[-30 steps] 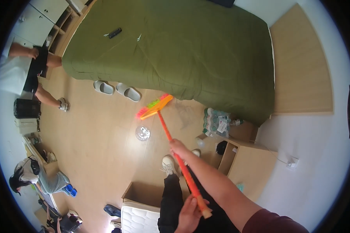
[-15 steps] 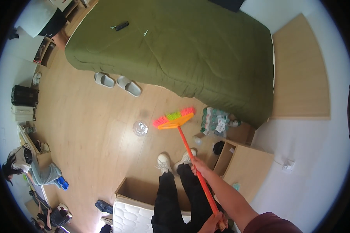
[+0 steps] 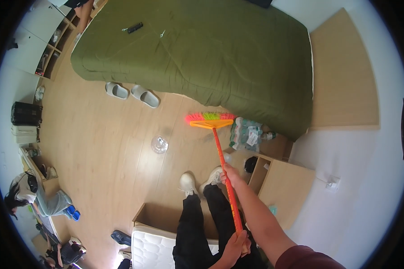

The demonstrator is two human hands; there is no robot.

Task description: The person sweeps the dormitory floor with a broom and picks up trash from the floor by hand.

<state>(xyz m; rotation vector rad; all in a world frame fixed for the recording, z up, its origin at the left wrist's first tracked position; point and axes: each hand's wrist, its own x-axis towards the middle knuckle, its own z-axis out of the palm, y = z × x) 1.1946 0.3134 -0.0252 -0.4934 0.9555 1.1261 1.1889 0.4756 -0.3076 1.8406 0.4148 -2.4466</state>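
Observation:
Both my hands are wrapped round the orange-red handle of a broom (image 3: 224,157). My right hand (image 3: 231,174) grips it partway up, its arm coming in from the lower right under a maroon sleeve. Near the handle's lower end, my left hand (image 3: 235,247) is closed round it. The pink and green bristles (image 3: 211,116) fan out from an orange head, beside the hanging edge of the green bedding (image 3: 202,58). A wrapped pack of bottles (image 3: 246,134) stands just right of the broom head. On the floor to the left lies a clear round plastic item (image 3: 159,144).
Grey slippers (image 3: 145,96) lie by the bed. A wooden cabinet (image 3: 285,188) stands to my right, and a white mattress (image 3: 152,249) on a wooden frame is close by my legs. At far left, a person (image 3: 36,193) sits near black and white suitcases (image 3: 27,114).
The broom head has moved away from me and slightly right, up against the bed's edge. My left hand has shifted up and left with the handle's lower end; both hands keep hold.

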